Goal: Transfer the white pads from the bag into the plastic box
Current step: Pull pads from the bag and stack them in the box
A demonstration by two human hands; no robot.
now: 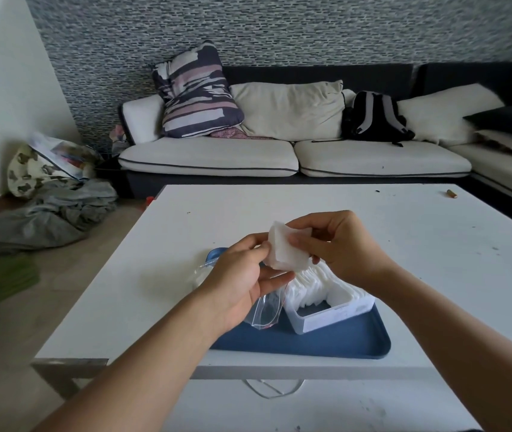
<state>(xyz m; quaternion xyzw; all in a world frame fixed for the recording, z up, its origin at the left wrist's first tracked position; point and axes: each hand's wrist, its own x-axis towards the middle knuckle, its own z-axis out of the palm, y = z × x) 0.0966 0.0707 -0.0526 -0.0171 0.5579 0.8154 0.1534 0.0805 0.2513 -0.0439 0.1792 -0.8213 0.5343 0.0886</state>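
Head view: left hand (242, 275) and right hand (338, 247) pinch white pads (282, 249) between them.

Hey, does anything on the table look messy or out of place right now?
Nothing is spilled on the blue tray. The plastic box sits askew on it, pads packed at its far end. A small brown object lies alone near the table's far right edge, with dark specks about.

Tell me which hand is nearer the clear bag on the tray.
Left. The left hand hangs directly over the clear bag, hiding its upper part. The right hand sits farther right, above the plastic box. Both hold the white pads.
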